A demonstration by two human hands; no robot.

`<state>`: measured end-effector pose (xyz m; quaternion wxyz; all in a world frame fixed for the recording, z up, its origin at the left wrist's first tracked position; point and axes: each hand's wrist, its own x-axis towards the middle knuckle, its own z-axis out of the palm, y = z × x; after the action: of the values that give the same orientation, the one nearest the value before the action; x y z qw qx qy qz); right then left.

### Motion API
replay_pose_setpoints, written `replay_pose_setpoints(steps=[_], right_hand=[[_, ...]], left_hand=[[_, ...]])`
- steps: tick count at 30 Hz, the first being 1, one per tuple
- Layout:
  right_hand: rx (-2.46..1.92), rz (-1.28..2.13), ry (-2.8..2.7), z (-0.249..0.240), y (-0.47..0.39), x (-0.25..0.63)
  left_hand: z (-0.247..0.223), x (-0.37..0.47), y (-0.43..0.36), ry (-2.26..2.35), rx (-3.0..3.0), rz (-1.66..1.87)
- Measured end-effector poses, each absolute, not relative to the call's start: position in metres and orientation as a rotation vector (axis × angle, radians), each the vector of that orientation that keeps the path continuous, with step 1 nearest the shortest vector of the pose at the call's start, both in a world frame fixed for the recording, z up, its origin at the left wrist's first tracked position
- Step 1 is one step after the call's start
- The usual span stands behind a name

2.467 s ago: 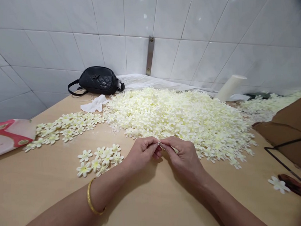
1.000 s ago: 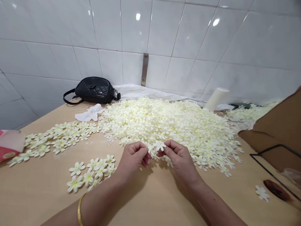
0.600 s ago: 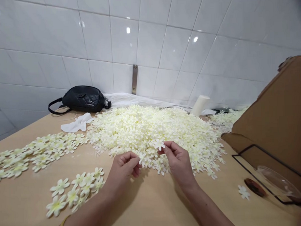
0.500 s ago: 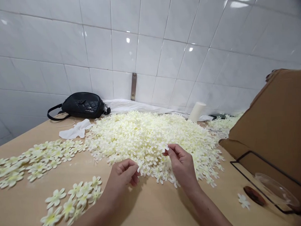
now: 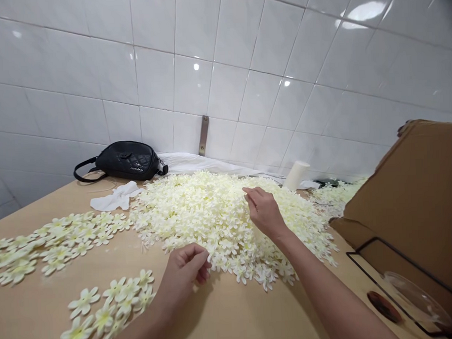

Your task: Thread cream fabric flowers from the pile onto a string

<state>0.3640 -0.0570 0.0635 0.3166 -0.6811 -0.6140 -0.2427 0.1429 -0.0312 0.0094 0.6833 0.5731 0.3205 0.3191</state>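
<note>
A large heap of small pale yellow-white flowers covers the middle of the wooden table. My left hand is at the heap's front edge, its thumb and fingers pinched together; whatever is between the fingertips is too small to name. Over the right part of the heap is my right hand, fingers bent and thumb near the index finger; no flower can be made out in it. Larger flowers with yellow centres lie in a front group left of my left forearm, and in a longer spread farther left.
Behind the heap are a black bag, crumpled white tissue, a white cloth and a cream cylinder. On the right stand a cardboard box and a black wire frame, near a clear round lid and a dark reddish-brown disc.
My right hand has moved up and away over the heap, and the flower seen at its fingertips no longer shows. The single flower by the brown disc is out of sight. My left hand barely moved.
</note>
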Motion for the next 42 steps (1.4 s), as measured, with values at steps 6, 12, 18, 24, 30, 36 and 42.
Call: replay_pose_setpoints(steps=[6,12,18,24,30,36,42], right_hand=[[-1.581,-0.337,-1.486,0.051,-0.095,0.308],[-1.578,0.021,-1.617,0.022,-0.113,0.257],[-1.602,0.146,-1.614,0.011,-0.111,0.256],[-1.583,0.204,-1.663,0.012,-0.114,0.262],[-1.645,0.178,-1.743,0.013,-0.114,0.265],[-1.634,0.362,-1.598,0.013,-0.115,0.264],[-1.624,0.543,-1.412,0.011,-0.114,0.266]], left_hand=[[0.011,0.142,-0.036,0.704,1.281,0.715],[0.001,0.143,-0.036,0.579,1.151,0.706],[0.000,0.144,-0.035,0.525,1.111,0.637],[0.000,0.143,-0.033,0.538,1.180,0.609],[-0.002,0.142,-0.031,0.523,1.269,0.567],[0.006,0.142,-0.036,0.548,1.314,0.609],[0.010,0.143,-0.036,0.563,1.295,0.636]])
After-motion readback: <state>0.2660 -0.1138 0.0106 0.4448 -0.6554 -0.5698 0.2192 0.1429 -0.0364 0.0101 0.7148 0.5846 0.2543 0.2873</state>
